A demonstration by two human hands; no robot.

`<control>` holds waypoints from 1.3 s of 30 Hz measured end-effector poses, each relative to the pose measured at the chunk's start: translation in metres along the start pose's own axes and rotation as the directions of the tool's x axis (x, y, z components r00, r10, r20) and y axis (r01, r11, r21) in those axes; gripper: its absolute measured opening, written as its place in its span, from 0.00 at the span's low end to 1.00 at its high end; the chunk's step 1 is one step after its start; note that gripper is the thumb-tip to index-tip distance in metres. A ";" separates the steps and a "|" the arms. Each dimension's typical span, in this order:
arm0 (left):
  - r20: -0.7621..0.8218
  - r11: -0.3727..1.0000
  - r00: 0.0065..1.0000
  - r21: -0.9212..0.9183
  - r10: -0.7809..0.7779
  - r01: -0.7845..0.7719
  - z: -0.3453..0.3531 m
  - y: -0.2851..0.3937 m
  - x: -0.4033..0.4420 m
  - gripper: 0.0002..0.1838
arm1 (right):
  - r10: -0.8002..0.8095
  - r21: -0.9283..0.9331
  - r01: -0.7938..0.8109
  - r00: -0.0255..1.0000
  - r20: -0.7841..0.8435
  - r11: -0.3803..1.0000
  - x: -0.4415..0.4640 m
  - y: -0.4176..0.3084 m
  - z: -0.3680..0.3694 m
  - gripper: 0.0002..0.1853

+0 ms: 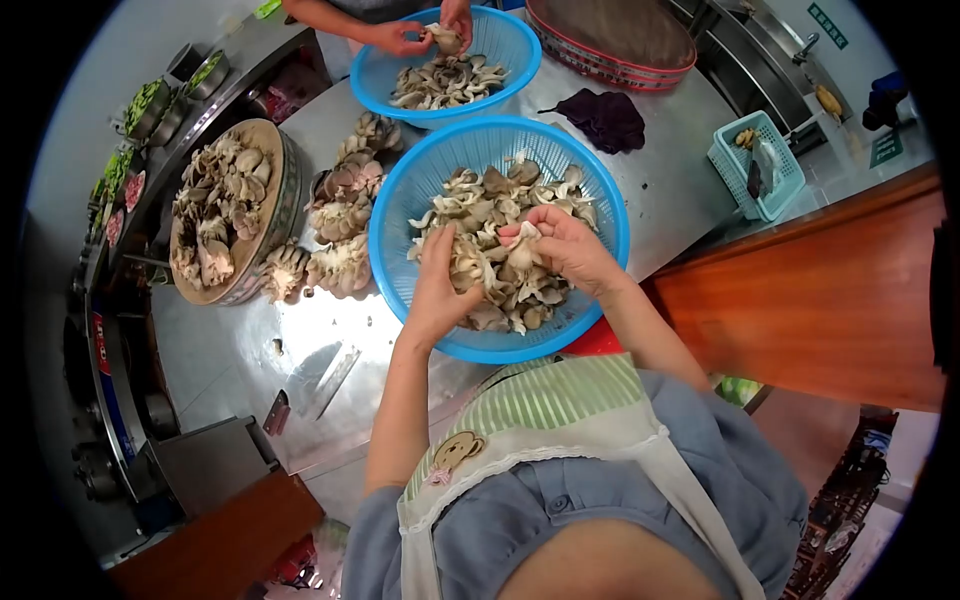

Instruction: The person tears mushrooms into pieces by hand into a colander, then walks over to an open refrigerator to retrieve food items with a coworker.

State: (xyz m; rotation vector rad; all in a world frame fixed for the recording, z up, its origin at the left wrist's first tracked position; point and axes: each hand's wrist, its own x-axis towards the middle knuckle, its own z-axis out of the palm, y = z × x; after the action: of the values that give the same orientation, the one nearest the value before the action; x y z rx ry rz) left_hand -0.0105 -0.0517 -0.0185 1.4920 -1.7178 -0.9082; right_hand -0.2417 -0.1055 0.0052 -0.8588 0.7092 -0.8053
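Torn oyster mushrooms [500, 285] fill much of a blue plastic basket [398, 200] right in front of me. My right hand [568, 250] is over the right part of the basket, with thumb and fingers pinched on a pale oyster mushroom [524, 252]. At the left part, my left hand [440, 285] rests against the mushrooms, its fingers stretched out and the thumb apart. Whether its fingertips grip a piece cannot be made out. Whole clusters of oyster mushrooms [343, 215] lie on the metal table [220, 345] to the left of the basket.
Across the table, another person's hands [400, 38] hold a mushroom over a second blue basket [365, 85]. A round tray [283, 190] bears more mushrooms. Nearer lies a knife [278, 412]. Dark cloth [603, 120], a red-rimmed sieve [610, 72] and a small turquoise basket [780, 195] are beyond.
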 end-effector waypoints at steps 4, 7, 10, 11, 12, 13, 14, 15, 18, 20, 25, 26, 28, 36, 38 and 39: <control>0.002 1.000 1.000 -0.008 0.002 -0.002 -0.001 -0.005 0.001 0.51 | -0.105 -0.200 0.090 0.992 -0.068 0.976 0.003 0.006 -0.001 0.13; -0.023 1.000 1.000 -0.024 0.003 -0.004 0.001 -0.009 0.000 0.53 | -0.551 -0.897 0.256 0.834 0.018 0.359 0.006 0.006 0.003 0.21; -0.021 0.997 1.000 -0.078 -0.016 0.014 -0.001 -0.006 0.000 0.53 | -0.384 -0.870 0.344 0.901 0.201 0.353 0.007 -0.006 0.027 0.31; -0.036 0.998 0.999 -0.062 0.017 -0.019 0.000 -0.009 0.000 0.53 | -0.348 -0.831 0.353 0.914 0.208 0.429 0.005 -0.007 0.045 0.31; -0.038 0.998 0.999 -0.065 0.015 -0.017 0.000 -0.009 0.001 0.53 | -0.344 -0.832 0.352 0.915 0.210 0.429 0.010 -0.004 0.049 0.31; -0.033 0.998 0.999 -0.056 0.035 -0.036 0.000 -0.008 0.000 0.51 | -0.264 -0.847 0.321 0.938 0.223 0.423 0.015 0.001 0.052 0.30; -0.028 0.997 0.998 -0.046 0.054 -0.055 -0.001 -0.008 -0.001 0.50 | -0.182 -0.862 0.290 0.955 0.234 0.416 0.018 0.007 0.053 0.30; -0.030 0.998 0.998 -0.048 0.049 -0.050 -0.001 -0.010 -0.003 0.50 | -0.204 -0.868 0.308 0.948 0.245 0.389 0.023 0.012 0.052 0.24; 0.004 0.997 0.997 0.027 0.076 -0.076 0.002 -0.015 -0.004 0.49 | -0.212 -0.850 0.243 0.964 0.159 0.467 0.022 0.015 0.050 0.19; 0.008 0.996 0.998 0.064 0.066 -0.067 0.004 -0.014 -0.003 0.48 | -0.198 -0.831 0.202 0.974 0.113 0.518 0.023 0.020 0.040 0.17; 0.011 0.995 1.000 0.099 0.028 -0.029 0.004 -0.006 -0.001 0.46 | -0.215 -0.747 0.167 0.976 0.033 0.643 0.017 0.022 0.034 0.14; 0.006 0.995 1.000 0.102 0.022 -0.023 0.005 -0.005 0.000 0.46 | -0.291 -0.813 0.271 0.948 0.132 0.516 0.016 0.022 0.032 0.13; 0.017 0.994 1.000 0.107 0.017 -0.019 0.004 -0.003 0.000 0.46 | -0.348 -0.853 0.365 0.907 0.236 0.373 0.016 0.021 0.029 0.13; 0.060 1.000 0.998 0.014 -0.022 0.022 -0.001 -0.007 -0.003 0.49 | -0.305 -0.755 0.086 0.940 -0.155 0.650 -0.003 0.004 0.004 0.11; 0.042 1.000 0.999 0.012 -0.014 0.013 -0.001 -0.005 0.000 0.51 | -0.306 -0.760 0.092 0.941 -0.145 0.643 -0.004 -0.002 0.004 0.12; 0.027 1.000 1.000 0.023 -0.003 0.002 0.000 -0.006 0.000 0.51 | -0.249 -0.601 0.091 0.951 -0.185 0.794 -0.001 0.002 0.002 0.12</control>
State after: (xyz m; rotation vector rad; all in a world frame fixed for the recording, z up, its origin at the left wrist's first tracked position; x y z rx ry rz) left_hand -0.0074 -0.0523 -0.0231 1.5033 -1.7512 -0.9171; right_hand -0.2399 -0.1028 0.0044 -1.4141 1.1581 -0.8817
